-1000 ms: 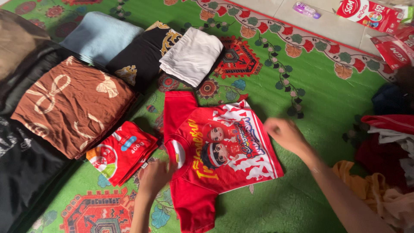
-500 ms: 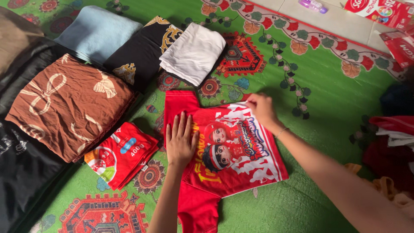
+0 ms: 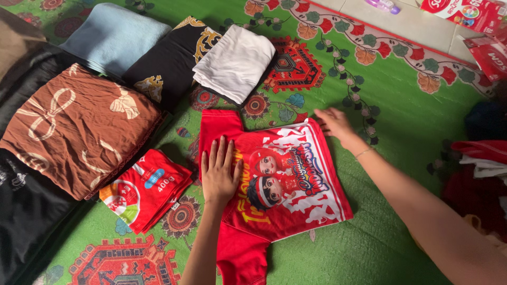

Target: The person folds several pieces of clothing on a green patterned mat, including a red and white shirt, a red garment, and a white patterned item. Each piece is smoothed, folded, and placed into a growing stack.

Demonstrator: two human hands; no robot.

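Now left hand point(image 3: 219, 174) spread flat on soft red printed shirt point(image 3: 288, 184); right hand point(image 3: 334, 124) open, fingertips at hem.

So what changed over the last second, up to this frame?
The left hand moved from the shirt's collar edge up onto the red printed T-shirt and now presses it flat. The right hand swept from the shirt's right side to its upper corner, then just off the hem, open. The folded piles and green mat stayed put.

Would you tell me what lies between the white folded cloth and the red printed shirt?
In the head view, only bare green patterned mat separates the white folded cloth from the red printed shirt.
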